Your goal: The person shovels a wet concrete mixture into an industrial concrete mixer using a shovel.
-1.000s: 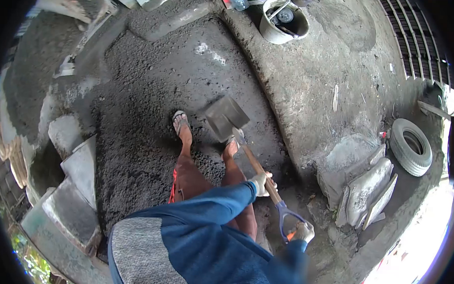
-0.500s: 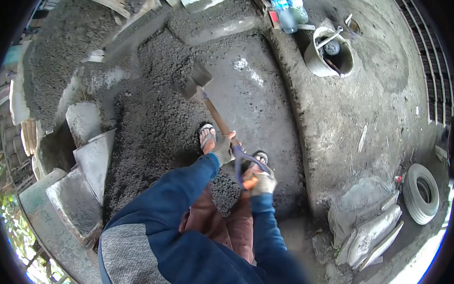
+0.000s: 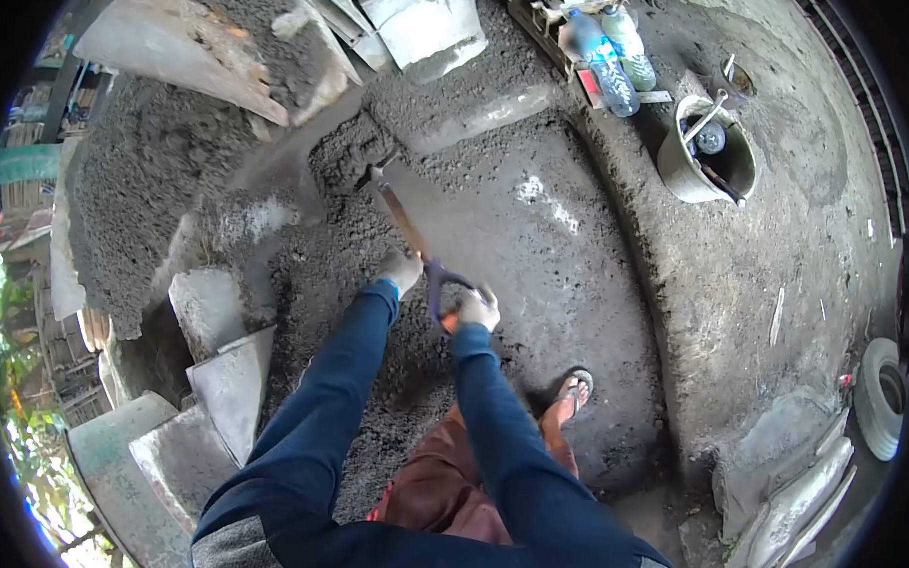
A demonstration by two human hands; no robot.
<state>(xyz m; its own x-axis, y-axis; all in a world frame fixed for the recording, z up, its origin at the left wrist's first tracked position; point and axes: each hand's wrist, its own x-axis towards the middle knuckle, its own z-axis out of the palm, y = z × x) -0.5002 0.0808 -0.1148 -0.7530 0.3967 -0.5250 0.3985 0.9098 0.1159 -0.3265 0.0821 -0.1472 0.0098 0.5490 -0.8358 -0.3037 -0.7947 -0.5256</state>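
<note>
Both gloved hands grip a shovel with a wooden shaft and a purple D-shaped handle that has an orange grip. My left hand is closed round the lower shaft. Higher up, at the D-handle, my right hand is wrapped on the grip. The metal blade, seen nearly edge-on, is at the wet grey concrete mix ahead of me. More of the lumpy mix lies along the left of the smooth grey floor. My sandalled foot stands on that floor.
A bucket holding tools and a bottle stands on the raised ledge at right, near plastic bottles. Filled sacks and a tyre lie at lower right. Broken slabs lean at left; a metal sheet lies at upper left.
The shovel has moved forward, its blade turning from broadside to nearly edge-on against the mix. Both arms reach further out, and the view has shifted.
</note>
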